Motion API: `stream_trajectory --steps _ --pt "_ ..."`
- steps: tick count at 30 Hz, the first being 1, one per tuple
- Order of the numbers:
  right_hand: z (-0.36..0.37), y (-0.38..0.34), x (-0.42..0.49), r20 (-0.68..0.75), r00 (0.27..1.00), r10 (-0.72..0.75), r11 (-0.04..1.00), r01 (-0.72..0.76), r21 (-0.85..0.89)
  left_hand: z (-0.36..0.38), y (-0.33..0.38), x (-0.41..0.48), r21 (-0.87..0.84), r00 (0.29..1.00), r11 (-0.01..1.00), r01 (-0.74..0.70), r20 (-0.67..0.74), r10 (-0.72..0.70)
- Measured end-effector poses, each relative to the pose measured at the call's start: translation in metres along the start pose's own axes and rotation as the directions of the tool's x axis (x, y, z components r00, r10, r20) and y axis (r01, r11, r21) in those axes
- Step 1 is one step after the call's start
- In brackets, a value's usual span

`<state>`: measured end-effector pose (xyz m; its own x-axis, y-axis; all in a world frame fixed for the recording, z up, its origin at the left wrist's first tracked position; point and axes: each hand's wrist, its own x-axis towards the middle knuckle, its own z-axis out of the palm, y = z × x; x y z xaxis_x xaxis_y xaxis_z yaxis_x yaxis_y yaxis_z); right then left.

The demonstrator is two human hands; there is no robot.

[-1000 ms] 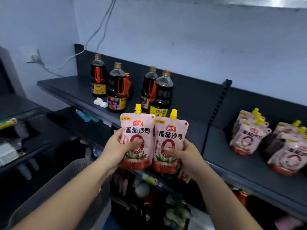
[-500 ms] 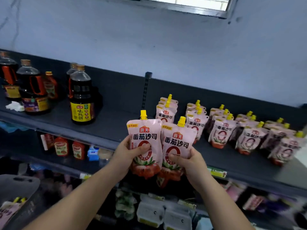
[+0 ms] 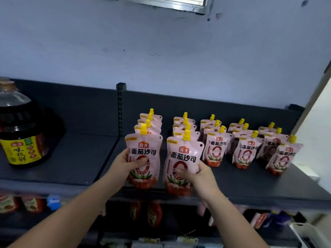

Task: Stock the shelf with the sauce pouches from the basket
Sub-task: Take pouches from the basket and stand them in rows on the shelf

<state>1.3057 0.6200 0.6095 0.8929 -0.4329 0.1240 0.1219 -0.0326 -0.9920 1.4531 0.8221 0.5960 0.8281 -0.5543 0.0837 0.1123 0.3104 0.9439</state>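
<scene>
Now you hold two tomato sauce pouches, one in each hand, at the front of the shelf (image 3: 236, 183). Your left hand (image 3: 128, 164) grips the left pouch (image 3: 143, 151) round its side, thumb across the printed front. Your right hand (image 3: 196, 176) grips the right pouch (image 3: 181, 155) the same way, from its right side.

Both pouches stand upright, long axis vertical, yellow spout cap on top and label towards you. Their red bottoms hang near the shelf's front edge; whether either one touches the shelf cannot be told.

The places to fill lie straight ahead, away from you. The left pouch sits just in front of the leftmost row of pouches (image 3: 150, 120), and the right pouch just in front of the second row (image 3: 184, 123). The right pouch hangs lower and seems nearer the front edge, so the left hand looks closer to its spot. A short push forward and down would likely set each at the head of its row.

Three more rows of the same pouches (image 3: 246, 153) stand to the right, each running front to back. The shelf is dark grey, with a slotted upright post (image 3: 120, 108) at its back. Well apart to the left stands a large soy sauce bottle (image 3: 20, 142) with a yellow label. Behind is a pale blue wall (image 3: 161, 51). A lower shelf with red packets (image 3: 154, 213) shows below. The basket is not in view.
</scene>
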Motion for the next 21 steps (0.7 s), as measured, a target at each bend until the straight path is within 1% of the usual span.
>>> stream_trajectory --steps 3,5,7,11,13,16,18,21 --pt "-0.004 0.010 0.025 -0.053 0.998 0.035 0.999 -0.034 0.023 -0.021 -0.006 0.038 -0.001 0.999 1.000 0.011 -0.048 -0.011" --pt "-0.005 0.016 0.036 -0.088 0.995 0.045 0.998 -0.041 0.043 -0.030 -0.013 0.058 -0.012 0.999 1.000 0.015 -0.044 -0.016" --pt "-0.007 0.026 0.045 -0.125 0.991 0.046 0.997 -0.039 0.059 -0.037 -0.024 0.073 0.017 0.999 1.000 0.022 -0.025 -0.021" --pt "-0.012 0.043 0.052 -0.162 0.985 0.062 0.994 -0.047 0.098 -0.044 -0.041 0.090 0.143 0.998 0.989 0.044 0.032 -0.049" --pt "-0.016 0.048 0.053 -0.165 0.984 0.063 0.993 -0.046 0.107 -0.047 -0.044 0.094 0.230 0.991 0.972 0.055 0.105 -0.081" --pt "-0.022 0.053 0.057 -0.143 0.987 0.071 0.987 -0.049 0.150 -0.052 -0.044 0.094 0.385 0.965 0.921 0.062 0.212 -0.154" --pt "-0.025 0.056 0.060 -0.118 0.989 0.086 0.981 -0.063 0.185 -0.056 -0.041 0.094 0.457 0.954 0.888 0.054 0.239 -0.181" --pt "-0.028 0.060 0.065 -0.089 0.991 0.099 0.975 -0.078 0.209 -0.059 -0.039 0.094 0.491 0.948 0.869 0.060 0.244 -0.203"
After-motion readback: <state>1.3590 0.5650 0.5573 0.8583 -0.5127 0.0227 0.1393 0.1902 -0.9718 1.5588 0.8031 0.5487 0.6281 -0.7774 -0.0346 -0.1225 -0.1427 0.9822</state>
